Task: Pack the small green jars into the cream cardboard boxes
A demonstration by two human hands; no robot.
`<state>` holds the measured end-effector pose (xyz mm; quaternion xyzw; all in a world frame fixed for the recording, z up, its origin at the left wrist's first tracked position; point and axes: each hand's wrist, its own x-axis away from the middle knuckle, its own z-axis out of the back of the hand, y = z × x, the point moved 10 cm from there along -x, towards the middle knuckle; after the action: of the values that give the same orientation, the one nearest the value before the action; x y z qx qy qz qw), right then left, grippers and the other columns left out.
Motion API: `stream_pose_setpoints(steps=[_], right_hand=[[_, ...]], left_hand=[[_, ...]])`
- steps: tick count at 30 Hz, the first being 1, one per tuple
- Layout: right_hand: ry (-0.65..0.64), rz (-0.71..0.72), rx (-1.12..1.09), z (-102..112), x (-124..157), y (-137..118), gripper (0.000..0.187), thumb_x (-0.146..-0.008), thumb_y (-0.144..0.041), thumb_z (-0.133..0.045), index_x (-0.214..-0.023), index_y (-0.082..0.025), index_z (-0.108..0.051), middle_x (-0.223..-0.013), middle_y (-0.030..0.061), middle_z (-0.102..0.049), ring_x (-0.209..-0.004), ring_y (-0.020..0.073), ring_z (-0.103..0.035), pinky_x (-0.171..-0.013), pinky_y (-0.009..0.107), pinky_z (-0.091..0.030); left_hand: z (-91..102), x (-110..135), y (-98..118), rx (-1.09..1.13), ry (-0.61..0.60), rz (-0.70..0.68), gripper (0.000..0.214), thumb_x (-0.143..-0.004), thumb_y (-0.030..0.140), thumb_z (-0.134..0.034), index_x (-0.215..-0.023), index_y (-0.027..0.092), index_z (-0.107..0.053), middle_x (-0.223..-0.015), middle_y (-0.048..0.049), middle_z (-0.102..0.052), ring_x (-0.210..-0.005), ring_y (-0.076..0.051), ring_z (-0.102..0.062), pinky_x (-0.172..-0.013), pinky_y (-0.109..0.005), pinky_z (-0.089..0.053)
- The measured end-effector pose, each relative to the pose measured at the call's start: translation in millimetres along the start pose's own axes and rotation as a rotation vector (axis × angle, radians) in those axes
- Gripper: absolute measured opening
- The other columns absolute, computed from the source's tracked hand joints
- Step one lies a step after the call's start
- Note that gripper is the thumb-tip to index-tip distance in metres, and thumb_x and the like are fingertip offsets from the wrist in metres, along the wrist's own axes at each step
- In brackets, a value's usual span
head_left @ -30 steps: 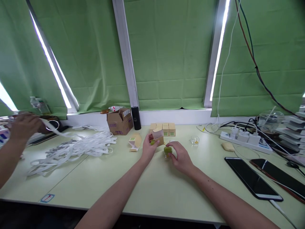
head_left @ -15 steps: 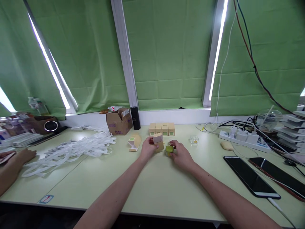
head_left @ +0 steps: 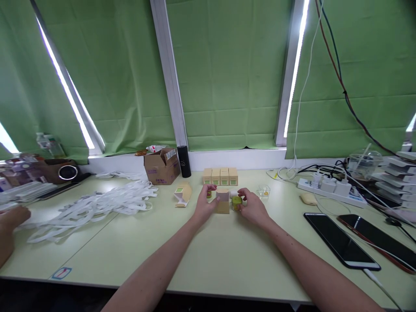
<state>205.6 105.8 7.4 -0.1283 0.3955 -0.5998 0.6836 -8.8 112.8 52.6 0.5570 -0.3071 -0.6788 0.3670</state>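
Note:
My left hand [head_left: 204, 206] grips a small tan carton [head_left: 223, 200] that stands upright on the pale green table [head_left: 208, 255], its top flap open. Close to the carton's right side, my right hand [head_left: 253, 206] pinches a small green jar [head_left: 236, 201]. Behind them a row of several tan cartons with green labels [head_left: 220, 176] stands side by side. A flattened carton [head_left: 182, 193] lies to the left.
A brown cardboard box [head_left: 161, 165] and a black cylinder [head_left: 183, 161] stand by the window sill. White strips [head_left: 97, 203] are heaped at left, where another person's hand [head_left: 9, 221] rests. At right lie a power strip [head_left: 331, 188], two dark phones [head_left: 341, 240] and a small clear dish [head_left: 264, 190].
My left hand has set the carton upright on the table with the flap up. My right hand has brought the green jar up beside it. The other person's hand has dropped to the table.

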Motion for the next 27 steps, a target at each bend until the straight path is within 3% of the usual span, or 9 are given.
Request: stream_pose_setpoints(steps=[4, 8, 11, 14, 21, 27], right_hand=[[-0.035, -0.019, 0.011, -1.4, -0.4, -0.2, 0.045, -0.078, -0.015, -0.069, -0.120, -0.026, -0.058, -0.115, 0.0058, -0.072, -0.103, 0.0242, -0.067, -0.083, 0.034, -0.048], [-0.047, -0.021, 0.014, -2.6, -1.1, 0.6, 0.045, -0.079, -0.016, -0.069, -0.122, -0.027, -0.058, -0.115, 0.0059, -0.072, -0.103, 0.0246, -0.067, -0.082, 0.033, -0.049], [-0.037, -0.010, 0.003, -2.8, -1.2, 0.5, 0.046, -0.079, -0.016, -0.069, -0.122, -0.027, -0.057, -0.113, 0.0057, -0.073, -0.101, 0.0248, -0.067, -0.081, 0.034, -0.049], [-0.016, -0.011, -0.010, -1.5, -0.8, 0.8, 0.048, -0.078, -0.014, -0.068, -0.122, -0.028, -0.056, -0.111, 0.0053, -0.073, -0.099, 0.0250, -0.067, -0.079, 0.034, -0.049], [0.130, -0.018, -0.179, 18.4, -3.7, 0.5, 0.043, -0.082, -0.024, -0.065, -0.123, -0.027, -0.053, -0.111, 0.0051, -0.072, -0.076, 0.0204, -0.067, -0.073, 0.036, -0.051], [0.338, 0.055, -0.539, 45.8, -1.9, -5.1, 0.046, -0.085, -0.043, -0.070, -0.124, -0.024, -0.053, -0.118, 0.0097, -0.066, -0.078, 0.0185, -0.067, -0.073, 0.037, -0.057]], left_hand=[[-1.4, 0.7, 9.9, -0.095, -0.027, -0.066, 0.008, -0.082, 0.027, -0.069, -0.080, 0.020, -0.066, -0.125, -0.0115, -0.070, -0.124, -0.030, -0.062, -0.099, -0.040, -0.044], [-2.6, -0.4, 3.6, -0.124, -0.008, -0.062, 0.017, -0.086, 0.032, -0.068, -0.092, 0.019, -0.077, -0.121, -0.0129, -0.074, -0.119, -0.029, -0.066, -0.096, -0.039, -0.049], [-0.8, -1.8, -2.3, -0.102, 0.031, -0.037, 0.022, -0.088, 0.032, -0.068, -0.101, 0.018, -0.078, -0.111, -0.0122, -0.078, -0.106, -0.026, -0.071, -0.095, -0.038, -0.051], [-1.6, -1.9, -4.1, -0.072, 0.029, -0.015, 0.027, -0.088, 0.030, -0.067, -0.109, 0.016, -0.078, -0.115, -0.0125, -0.078, -0.105, -0.025, -0.070, -0.096, -0.037, -0.051], [-4.3, -2.4, -11.9, 0.020, -0.015, 0.058, 0.041, -0.083, 0.024, -0.069, -0.124, 0.017, -0.075, -0.125, -0.0114, -0.076, -0.105, -0.023, -0.068, -0.095, -0.035, -0.048], [-8.6, -1.9, -20.2, 0.105, -0.049, 0.098, 0.047, -0.080, 0.024, -0.071, -0.126, 0.016, -0.075, -0.131, -0.0125, -0.073, -0.102, -0.023, -0.066, -0.093, -0.035, -0.050]])
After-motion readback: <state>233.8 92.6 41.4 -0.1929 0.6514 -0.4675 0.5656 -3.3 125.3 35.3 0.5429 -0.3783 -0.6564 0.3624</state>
